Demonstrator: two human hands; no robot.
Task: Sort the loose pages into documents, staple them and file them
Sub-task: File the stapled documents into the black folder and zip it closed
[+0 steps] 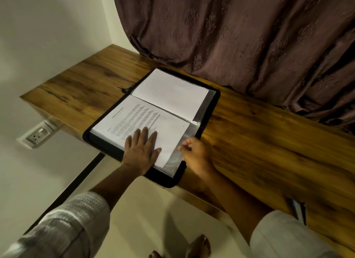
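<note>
Looking at a black zip-edged folder [212, 102] lying open and flat on the wooden tabletop [269, 142], its near corner hanging past the front edge. Showing, in the far half, a blank white sheet [169, 92] sitting square within the cover. Showing, in the near half, a printed page [134, 119] carrying a centred heading, blocks of text and a grey shaded band, the wording too blurred for reading. Reaching past that page's right edge, a clear sleeve [173, 157] catching glare along its margin, with further sleeves stacking beneath and peeking out at the edges.
</note>
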